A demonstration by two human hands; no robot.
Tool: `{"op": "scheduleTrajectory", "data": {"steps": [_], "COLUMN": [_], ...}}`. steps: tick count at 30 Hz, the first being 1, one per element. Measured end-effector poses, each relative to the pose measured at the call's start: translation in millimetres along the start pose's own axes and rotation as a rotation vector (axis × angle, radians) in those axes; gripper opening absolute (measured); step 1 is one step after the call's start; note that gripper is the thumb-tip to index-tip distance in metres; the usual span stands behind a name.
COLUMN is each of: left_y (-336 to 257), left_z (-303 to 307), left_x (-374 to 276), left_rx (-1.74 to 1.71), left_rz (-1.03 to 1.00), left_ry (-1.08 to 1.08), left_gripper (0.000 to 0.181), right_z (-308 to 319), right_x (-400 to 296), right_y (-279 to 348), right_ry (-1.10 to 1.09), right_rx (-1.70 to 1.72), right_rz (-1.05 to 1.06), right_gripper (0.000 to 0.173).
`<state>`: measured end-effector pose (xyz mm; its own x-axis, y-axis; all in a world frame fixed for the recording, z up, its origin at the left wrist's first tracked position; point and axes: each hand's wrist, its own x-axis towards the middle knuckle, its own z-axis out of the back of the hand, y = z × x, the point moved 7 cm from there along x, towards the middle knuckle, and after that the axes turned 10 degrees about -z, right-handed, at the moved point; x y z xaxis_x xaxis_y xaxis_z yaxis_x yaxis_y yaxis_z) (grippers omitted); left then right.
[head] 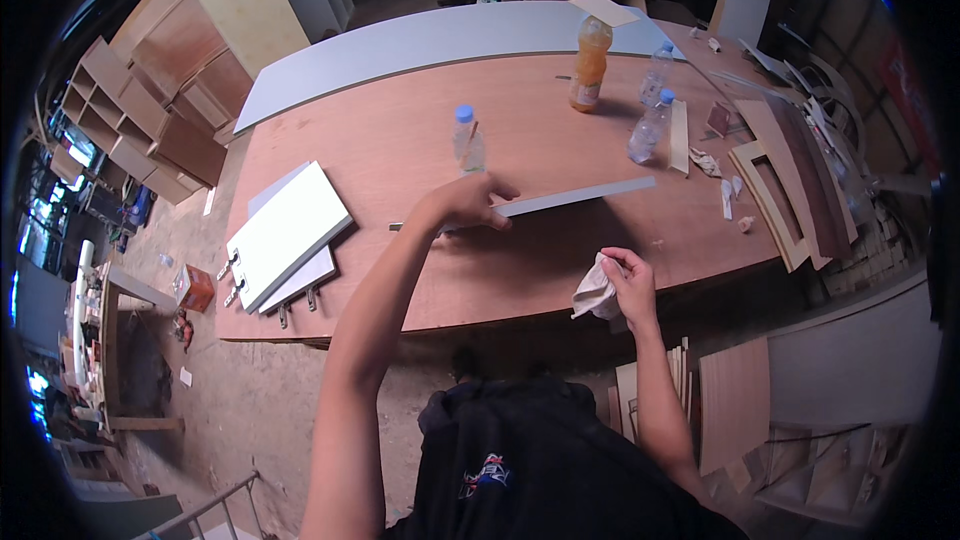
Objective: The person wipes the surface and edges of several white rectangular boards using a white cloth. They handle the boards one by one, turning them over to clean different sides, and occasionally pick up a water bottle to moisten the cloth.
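My left hand [474, 201] grips a white-edged panel [581, 196] near its left end. The panel stands tilted over the wooden tabletop [360, 142], seen almost edge-on, and its broad face is hidden. Dark shadow spreads below it. In my right hand [634, 281], a crumpled off-white cloth [596, 292] is pinched between thumb and fingers, near the table's front edge. Left of my left forearm lie stacked white cabinet doors [289, 236] with metal hinges [241, 285] along their edges. A clear plastic bottle with a blue cap [468, 139] stands just beyond my left hand.
An orange drink bottle [591, 64] and two clear bottles [649, 127] stand at the back right. Wood strips and a small frame [772, 202] lie along the right edge. A long pale board [420, 34] spans the far side. Boards [735, 397] lean at lower right.
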<state>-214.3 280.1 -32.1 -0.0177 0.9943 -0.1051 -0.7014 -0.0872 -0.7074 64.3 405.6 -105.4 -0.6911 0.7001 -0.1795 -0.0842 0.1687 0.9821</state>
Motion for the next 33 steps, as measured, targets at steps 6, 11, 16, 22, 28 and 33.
{"op": "scheduleTrajectory", "data": {"steps": [6,11,16,22,28,33], "left_y": [-51.3,-58.6,-84.5,-29.8,72.6,61.3], "left_z": [-38.5,-90.1,-90.5,-33.2,-92.8,-118.0], "left_x": [-10.5,-31.0,-65.1,-231.4,-254.7,-221.0], "left_rx": [0.692,0.783,0.596,0.075,-0.877,-1.049], "left_rz": [0.073,-0.027,-0.089,0.153,0.373,0.347], "left_ry": [-0.091,-0.299,-0.371,-1.322,-1.327,-1.114], "left_gripper": [0.026,0.015,0.038,0.042,0.042,0.043], "right_z": [-18.0,-77.8,-61.3,-21.9,-8.3,-13.7], "right_x": [8.3,24.6,37.3,1.0,-33.2,-59.7], "right_y": [-32.5,-27.3,-62.7,-75.0,-63.0,-42.3], "right_ry": [0.074,0.054,-0.044,-0.092,-0.034,-0.03], "right_rx": [0.252,0.456,0.571,0.612,0.683,0.759], "right_rz": [-0.262,-0.402,-0.398,-0.429,-0.488,-0.45], "right_gripper": [0.055,0.068,0.04,0.04,0.053,0.052]}}
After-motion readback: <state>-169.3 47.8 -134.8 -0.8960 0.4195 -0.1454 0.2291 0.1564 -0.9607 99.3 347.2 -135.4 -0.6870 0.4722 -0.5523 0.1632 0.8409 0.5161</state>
